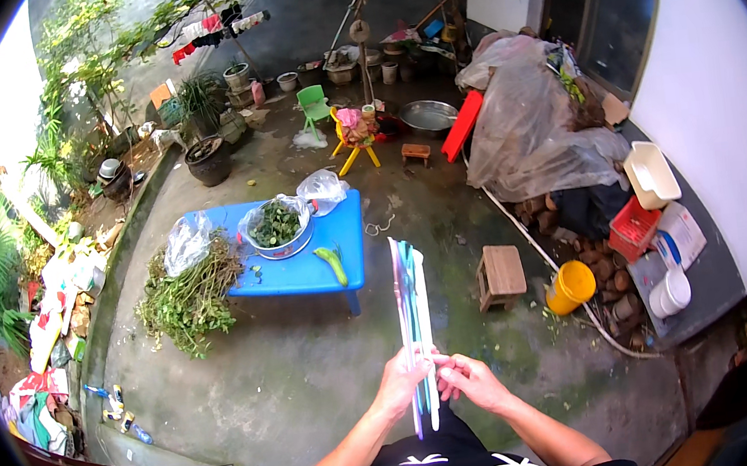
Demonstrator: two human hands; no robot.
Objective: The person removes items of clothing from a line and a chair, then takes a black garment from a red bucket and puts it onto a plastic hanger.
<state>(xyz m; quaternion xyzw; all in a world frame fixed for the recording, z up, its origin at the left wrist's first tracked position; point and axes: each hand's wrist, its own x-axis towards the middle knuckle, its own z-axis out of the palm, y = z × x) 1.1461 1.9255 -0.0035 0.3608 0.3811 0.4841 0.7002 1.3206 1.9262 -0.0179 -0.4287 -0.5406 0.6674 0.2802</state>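
A bundle of long, thin, straight strips in purple, teal and white points away from my body, its lower ends reaching down over my dark clothes. My left hand is closed around the bundle near its lower part. Close against the bundle's right side is my right hand, its fingers bent and the tips together beside the white strip. Whether those fingertips pinch a strip or something small is hard to make out. Both hands are in front of my waist, apart from any table.
Ahead to the left stands a low blue table with a bowl of leaves, a green gourd and a heap of leafy stems. To the right are a wooden stool, a yellow bucket and a hose.
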